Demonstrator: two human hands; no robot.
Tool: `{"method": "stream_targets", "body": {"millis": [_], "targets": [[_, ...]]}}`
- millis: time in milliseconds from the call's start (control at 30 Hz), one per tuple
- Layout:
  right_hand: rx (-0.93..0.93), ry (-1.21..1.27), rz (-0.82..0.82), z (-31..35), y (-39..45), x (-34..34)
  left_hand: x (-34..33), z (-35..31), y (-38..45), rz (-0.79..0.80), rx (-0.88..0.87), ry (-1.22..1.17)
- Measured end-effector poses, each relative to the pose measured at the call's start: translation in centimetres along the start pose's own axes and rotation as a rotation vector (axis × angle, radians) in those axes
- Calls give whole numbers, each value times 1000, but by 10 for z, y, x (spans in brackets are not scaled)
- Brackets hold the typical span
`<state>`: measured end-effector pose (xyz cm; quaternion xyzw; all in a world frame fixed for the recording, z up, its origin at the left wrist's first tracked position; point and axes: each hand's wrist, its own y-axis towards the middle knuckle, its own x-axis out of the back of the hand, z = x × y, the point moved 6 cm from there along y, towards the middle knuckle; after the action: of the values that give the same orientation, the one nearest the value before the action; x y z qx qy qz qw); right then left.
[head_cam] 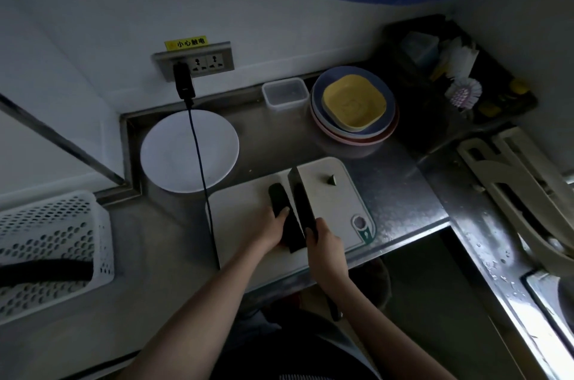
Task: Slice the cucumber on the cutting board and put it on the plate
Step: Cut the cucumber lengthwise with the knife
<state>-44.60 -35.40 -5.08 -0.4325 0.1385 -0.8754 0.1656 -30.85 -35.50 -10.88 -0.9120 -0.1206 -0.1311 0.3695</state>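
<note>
Dim steel bench, cutting board (248, 193) at front edge: left hand (273, 229) pins cucumber (281, 202), right hand (323, 243) grips cleaver (302, 193); blade beside thumb, slip risks cut.

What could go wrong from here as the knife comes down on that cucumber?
1. The left hand pins the cucumber with its thumb right beside the cleaver; a slip could likely nick it.
2. The black cable hangs from the wall socket across the white plate to the cutting board's left edge, so it may snag when slices are carried over.
3. The scene is dim, so judging the cut line is harder.
</note>
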Motion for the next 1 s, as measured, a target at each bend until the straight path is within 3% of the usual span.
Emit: {"method": "stream_targets", "body": {"millis": [100, 433, 1000], "targets": [[16, 10, -34, 1, -2, 8, 3, 2, -1, -8, -23, -6], [67, -42, 1, 16, -9, 1, 6, 2, 1, -100, -191, 490], [86, -139, 23, 17, -11, -10, 3, 4, 4, -155, -202, 485]]}}
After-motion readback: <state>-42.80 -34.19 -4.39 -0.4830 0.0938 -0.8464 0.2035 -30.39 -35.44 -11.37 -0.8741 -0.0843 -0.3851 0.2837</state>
